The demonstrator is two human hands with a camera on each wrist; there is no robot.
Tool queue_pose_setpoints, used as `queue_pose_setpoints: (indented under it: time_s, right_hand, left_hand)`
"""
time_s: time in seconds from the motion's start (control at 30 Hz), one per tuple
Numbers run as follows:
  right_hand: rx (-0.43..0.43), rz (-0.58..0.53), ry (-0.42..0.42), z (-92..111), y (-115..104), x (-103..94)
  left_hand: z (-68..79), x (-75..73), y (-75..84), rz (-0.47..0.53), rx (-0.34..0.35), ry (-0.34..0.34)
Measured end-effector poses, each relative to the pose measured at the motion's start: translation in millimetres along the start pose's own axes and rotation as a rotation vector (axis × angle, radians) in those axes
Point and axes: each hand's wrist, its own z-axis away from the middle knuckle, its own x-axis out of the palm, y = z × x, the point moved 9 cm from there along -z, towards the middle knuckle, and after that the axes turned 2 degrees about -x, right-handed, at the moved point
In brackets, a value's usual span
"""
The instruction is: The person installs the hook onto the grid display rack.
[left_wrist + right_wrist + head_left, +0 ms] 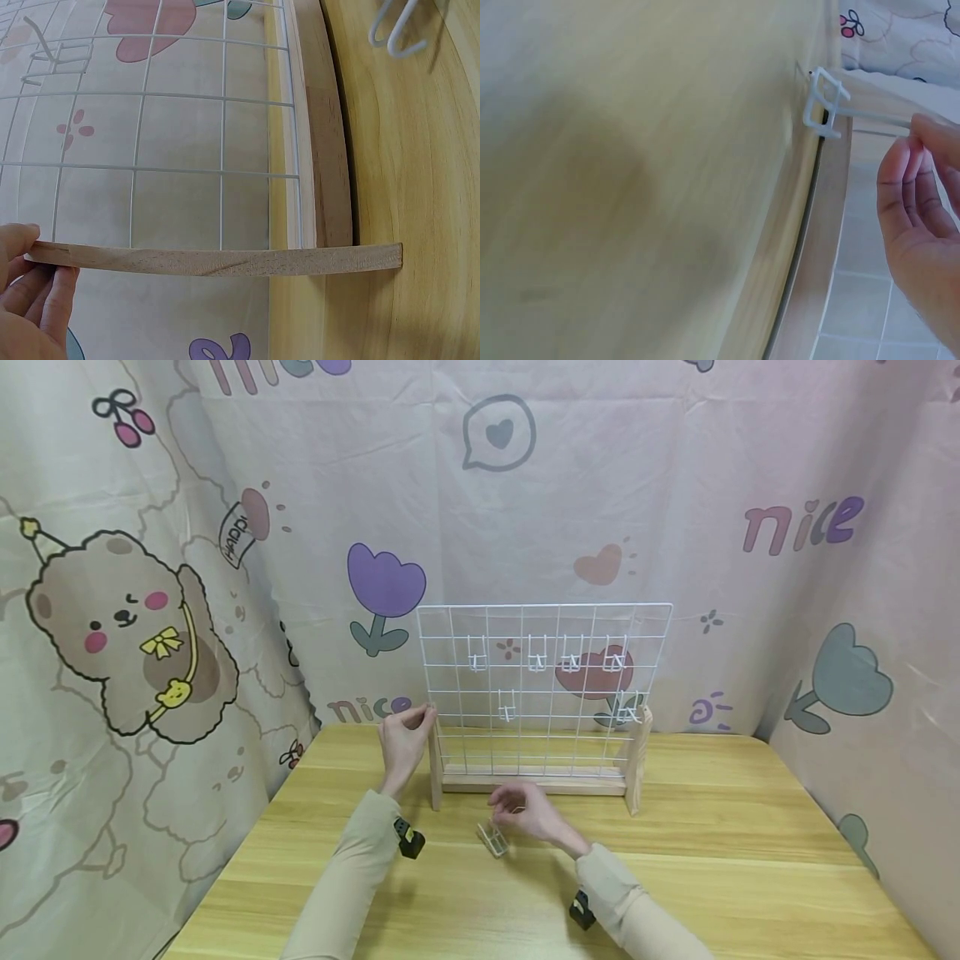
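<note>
A white wire grid panel (pixel 536 689) stands upright in a wooden stand (pixel 636 768). My left hand (pixel 405 739) grips the upper end of the stand's left wooden post (pixel 217 261), thumb on one side and fingers on the other. In front of the stand, my right hand (pixel 528 810) pinches a white wire hook (pixel 823 105) by its thin stem between thumb and fingertips. The hook's bent frame points away from those fingers. Only part of this hook shows at the top of the left wrist view.
Several white wire hooks hang on the grid, including one at upper left (pixel 477 662) and one lower down (pixel 507 712). The stand rests on a wood-grain table (pixel 720 827). A printed curtain (pixel 495 518) hangs behind and at both sides.
</note>
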Motion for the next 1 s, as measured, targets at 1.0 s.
queue_pose_setpoints:
  time_s: [1.0]
  right_hand:
    - [0.029,-0.073,-0.167,52.6,18.7,-41.0]
  left_hand:
    - [-1.3,0.3,0.1,-0.008,0.028,0.019]
